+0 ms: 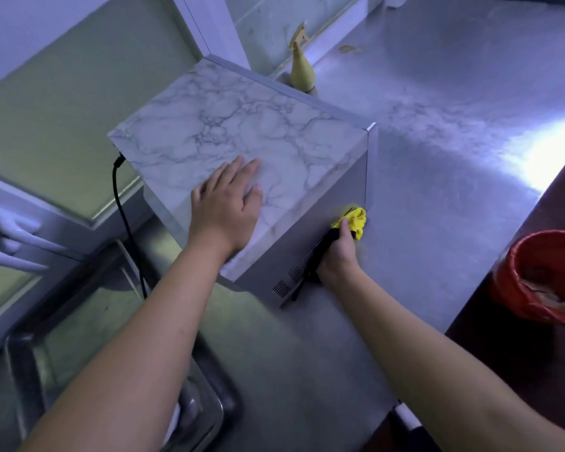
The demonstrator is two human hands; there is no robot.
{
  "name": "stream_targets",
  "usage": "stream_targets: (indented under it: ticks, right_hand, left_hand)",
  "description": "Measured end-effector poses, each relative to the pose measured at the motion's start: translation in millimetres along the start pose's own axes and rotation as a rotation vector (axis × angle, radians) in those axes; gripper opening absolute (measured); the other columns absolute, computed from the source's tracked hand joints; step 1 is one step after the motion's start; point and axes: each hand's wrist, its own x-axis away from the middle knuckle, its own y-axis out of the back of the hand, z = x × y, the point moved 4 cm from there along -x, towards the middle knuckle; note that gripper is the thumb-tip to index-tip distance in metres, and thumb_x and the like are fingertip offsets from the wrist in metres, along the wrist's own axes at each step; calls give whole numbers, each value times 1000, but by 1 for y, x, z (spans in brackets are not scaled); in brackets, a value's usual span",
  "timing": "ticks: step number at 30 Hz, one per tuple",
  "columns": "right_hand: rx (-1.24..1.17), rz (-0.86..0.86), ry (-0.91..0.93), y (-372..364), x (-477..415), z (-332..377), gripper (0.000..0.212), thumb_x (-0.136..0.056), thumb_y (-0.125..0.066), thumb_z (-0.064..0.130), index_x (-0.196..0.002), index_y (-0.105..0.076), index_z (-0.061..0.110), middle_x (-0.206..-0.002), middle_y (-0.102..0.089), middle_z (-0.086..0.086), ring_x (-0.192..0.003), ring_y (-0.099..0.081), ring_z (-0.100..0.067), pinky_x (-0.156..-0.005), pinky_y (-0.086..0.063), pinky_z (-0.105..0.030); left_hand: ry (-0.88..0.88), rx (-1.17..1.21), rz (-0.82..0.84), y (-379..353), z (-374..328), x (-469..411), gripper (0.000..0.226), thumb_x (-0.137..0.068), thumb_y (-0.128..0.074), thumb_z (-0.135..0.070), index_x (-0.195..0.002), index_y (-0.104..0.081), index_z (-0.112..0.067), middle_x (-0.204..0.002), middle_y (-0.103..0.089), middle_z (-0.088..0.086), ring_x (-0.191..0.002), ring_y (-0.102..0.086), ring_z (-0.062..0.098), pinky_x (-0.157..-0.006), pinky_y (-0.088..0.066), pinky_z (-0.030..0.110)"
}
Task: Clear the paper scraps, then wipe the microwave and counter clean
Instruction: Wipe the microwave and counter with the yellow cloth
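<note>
my left hand [225, 210] lies flat steadying the heavy microwave [242, 151] while my right hand [338, 256] grips the soft, bunched cloth [356, 221] against its side.

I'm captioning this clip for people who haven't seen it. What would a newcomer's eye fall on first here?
First the bright yellow cloth, gripped by the right hand against the side of the marble-patterned silver microwave at centre. Next the left hand, lying flat on the microwave's top. Then the red bucket at the right edge, below the shiny steel counter.
</note>
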Motion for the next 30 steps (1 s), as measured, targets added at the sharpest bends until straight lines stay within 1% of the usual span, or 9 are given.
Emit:
stream_targets:
  ticks: [3,7,10,13,18,19,21,23,30]
  right_hand:
    - [-37,72,-99,6,4,13,65,-97,-32,67,-120,-66,17,-103,-75,-6,-96,-68,-23,-79,-53,-40]
    - [-93,61,-104,26,17,44,54,-99,-34,58,-111,-68,17,-91,-74,-8,-86,-67,-27,-87,-53,-43]
    - [30,81,-64,32,47,66,62,-100,-37,57,-140,-52,13,-118,-65,-10,-104,-62,-28,-91,-48,-43]
    - [47,89,-16,17,86,73,65,-99,-38,60,-154,-32,26,-150,-45,-4,-132,-47,-23,-107,-37,-41]
    - [14,206,-108,-66,146,17,57,-99,-42,58,-142,-51,22,-144,-56,-6,-131,-53,-27,-86,-50,-39]
    - [57,133,-105,-80,147,4,59,-98,-43,59,-147,-44,25,-150,-49,-4,-137,-46,-26,-92,-48,-42]
    - [219,-109,-9,-100,144,-7,68,-98,-44,58,-156,-24,28,-164,-22,1,-151,-21,-21,-119,-23,-46]
    - [241,-232,82,-108,135,-15,72,-98,-44,57,-157,-20,24,-167,-2,7,-153,-1,-14,-123,-3,-43]
    - [80,-208,186,-64,83,-33,78,-92,-52,61,-155,-18,29,-163,-20,9,-151,-18,-13,-122,-17,-46]
  left_hand:
    - [4,7,4,1,0,1,52,-99,-31,-46,-151,-33,-42,-163,-24,-11,-150,-17,11,-117,-10,41]
    - [23,26,10,3,1,1,49,-101,-34,-44,-150,-34,-43,-163,-25,-11,-150,-18,11,-118,-11,41]
    - [28,36,7,2,1,1,48,-102,-36,-42,-150,-35,-43,-162,-25,-11,-150,-17,11,-117,-10,40]
    - [23,45,4,2,2,1,50,-99,-33,-46,-149,-34,-43,-162,-25,-12,-149,-18,11,-117,-10,40]
    - [20,55,-13,3,2,0,53,-96,-34,-47,-149,-37,-41,-161,-28,-10,-149,-21,12,-117,-12,39]
    - [20,63,-20,3,2,0,52,-97,-36,-46,-148,-39,-41,-161,-29,-9,-148,-22,12,-117,-12,39]
    - [20,75,-27,3,3,0,51,-96,-38,-46,-147,-41,-41,-161,-31,-9,-148,-22,12,-117,-12,38]
    - [17,82,-30,3,3,-1,54,-94,-36,-47,-147,-42,-40,-160,-31,-9,-148,-23,12,-116,-13,37]
    - [22,84,-46,1,2,-1,48,-100,-41,-42,-147,-41,-41,-160,-30,-11,-148,-22,12,-116,-11,36]
